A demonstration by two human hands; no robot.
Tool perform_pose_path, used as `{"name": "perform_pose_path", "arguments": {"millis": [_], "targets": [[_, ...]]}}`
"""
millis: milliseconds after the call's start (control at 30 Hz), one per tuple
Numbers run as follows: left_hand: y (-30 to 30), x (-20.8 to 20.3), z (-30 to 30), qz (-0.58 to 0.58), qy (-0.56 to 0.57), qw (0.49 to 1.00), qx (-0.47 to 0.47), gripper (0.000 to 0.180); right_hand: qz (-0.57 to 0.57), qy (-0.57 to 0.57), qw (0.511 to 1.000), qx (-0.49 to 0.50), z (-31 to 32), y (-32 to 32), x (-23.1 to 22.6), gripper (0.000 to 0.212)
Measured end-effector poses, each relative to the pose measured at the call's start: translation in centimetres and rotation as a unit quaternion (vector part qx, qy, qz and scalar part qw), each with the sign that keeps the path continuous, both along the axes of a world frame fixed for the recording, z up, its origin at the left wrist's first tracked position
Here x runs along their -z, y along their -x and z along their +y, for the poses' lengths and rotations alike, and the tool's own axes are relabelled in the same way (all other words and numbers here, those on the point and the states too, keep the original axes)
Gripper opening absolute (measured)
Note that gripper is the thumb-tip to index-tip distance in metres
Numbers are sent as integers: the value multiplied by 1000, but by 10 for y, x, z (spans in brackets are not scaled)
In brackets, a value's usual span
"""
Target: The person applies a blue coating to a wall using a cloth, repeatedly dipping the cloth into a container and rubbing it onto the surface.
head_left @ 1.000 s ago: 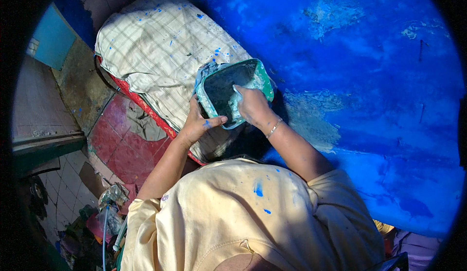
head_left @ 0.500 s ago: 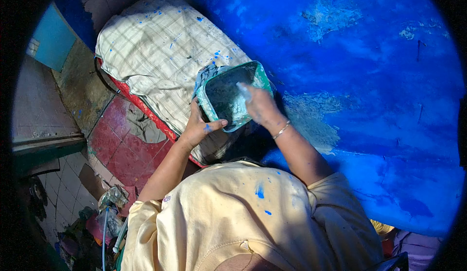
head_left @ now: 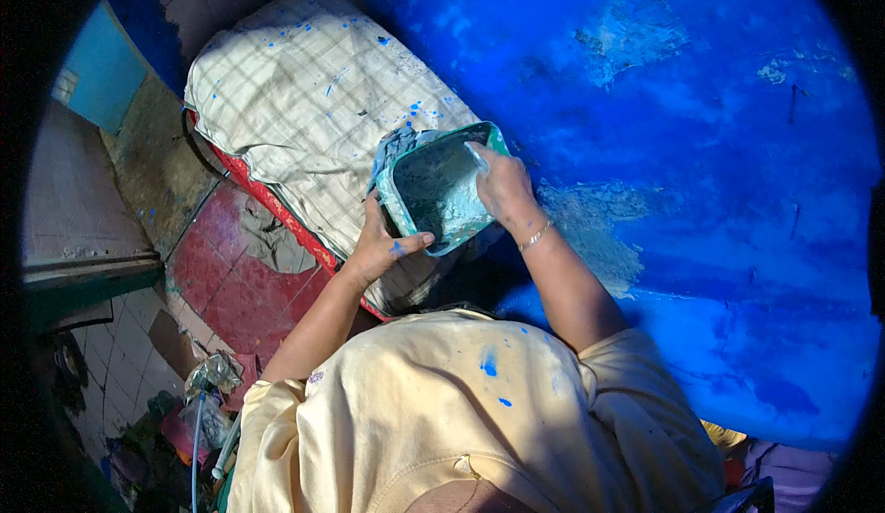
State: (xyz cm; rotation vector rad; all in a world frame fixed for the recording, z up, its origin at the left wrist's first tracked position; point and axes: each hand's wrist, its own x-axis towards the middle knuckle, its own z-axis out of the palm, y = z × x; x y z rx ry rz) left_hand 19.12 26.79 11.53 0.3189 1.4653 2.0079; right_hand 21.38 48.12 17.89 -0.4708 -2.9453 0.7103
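A square green-rimmed tub (head_left: pixel 396 216) tilts in front of me, its inner walls smeared with pale bluish-grey paste (head_left: pixel 464 204). My left hand (head_left: pixel 373 249) grips its near left side, thumb over the rim and fingers underneath. At the tub's right side, my right hand (head_left: pixel 507 188) is closed around a thin, pale, flat-looking piece (head_left: pixel 477 156); its kind is unclear. The end of that piece sits against the inside of the tub near the far right corner. Blue paint marks the left thumb. A crumpled blue-grey material (head_left: pixel 395 149) lies against the tub's far left side.
Under and beyond the tub lies a paint-spotted checked cloth (head_left: pixel 286 98) over a long padded piece with a red edge. A blue wall (head_left: pixel 728 163) with a rough grey patch (head_left: pixel 595 218) rises at the right. Plastic bags (head_left: pixel 214 373) clutter the tiled floor (head_left: pixel 217 273) at lower left.
My right hand, blurred earlier, has shifted slightly right and down toward the tub's right rim with the pale piece. More of the tub's inside shows. My left hand keeps its hold.
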Motion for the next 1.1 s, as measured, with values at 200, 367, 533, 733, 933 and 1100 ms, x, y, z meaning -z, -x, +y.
{"name": "perform_pose_path", "arguments": {"millis": [200,367,533,733,933,1100], "targets": [[0,9,2,7,2,1000,-5,110,-126,-16,992,5,-34,-5,2,44],[0,-3,0,4,-9,1000,-9,110,-70,11,997,1,-28,-5,-21,44],[-3,8,5,50,-7,999,-16,110,-43,-74,996,9,-17,0,10,38],[-2,8,4,44,-5,999,-16,111,-33,19,999,2,-21,-9,-10,41],[0,8,5,53,8,999,-11,109,-100,-44,994,16,-29,-6,12,35],[-1,12,2,42,12,999,-10,110,-16,260,965,41,-8,-17,-2,32]]}}
